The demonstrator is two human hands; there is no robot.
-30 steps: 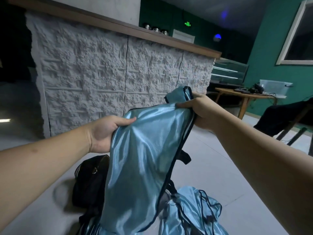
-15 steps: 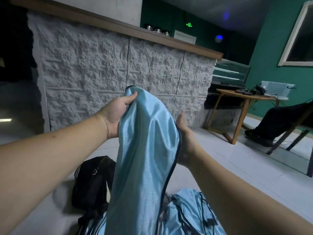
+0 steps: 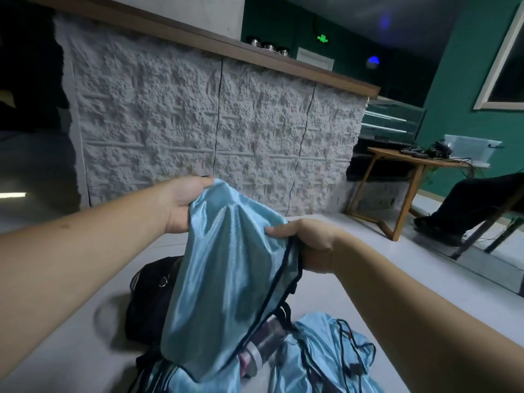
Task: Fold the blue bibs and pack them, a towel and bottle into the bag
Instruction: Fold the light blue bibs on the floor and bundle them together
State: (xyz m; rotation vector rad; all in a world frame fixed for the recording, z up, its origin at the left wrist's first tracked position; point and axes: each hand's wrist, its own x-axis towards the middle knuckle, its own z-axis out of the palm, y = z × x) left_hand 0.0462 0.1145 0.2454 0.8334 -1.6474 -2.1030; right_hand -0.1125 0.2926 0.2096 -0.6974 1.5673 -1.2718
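Holding: blue bib (image 3: 226, 285), raised over floor.
Left hand (image 3: 184, 202): fingers clamp bib's far-left top.
Right hand (image 3: 309, 245): fingers clench bib's right edge.
Bag (image 3: 147, 304): black, underneath, left.

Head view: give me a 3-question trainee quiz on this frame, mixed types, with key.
1. True or false: both hands grip the raised bib.
2. Multiple choice: where is the bottle?
A. In the right hand
B. Lying on the floor among the other bibs
C. On the wooden table
3. Fill in: the black ____ sits on the floor behind the raised bib.

Key
1. True. The left hand holds its top edge and the right hand pinches the dark-trimmed side.
2. B. It lies beside the bib pile, partly hidden by the raised bib.
3. bag.
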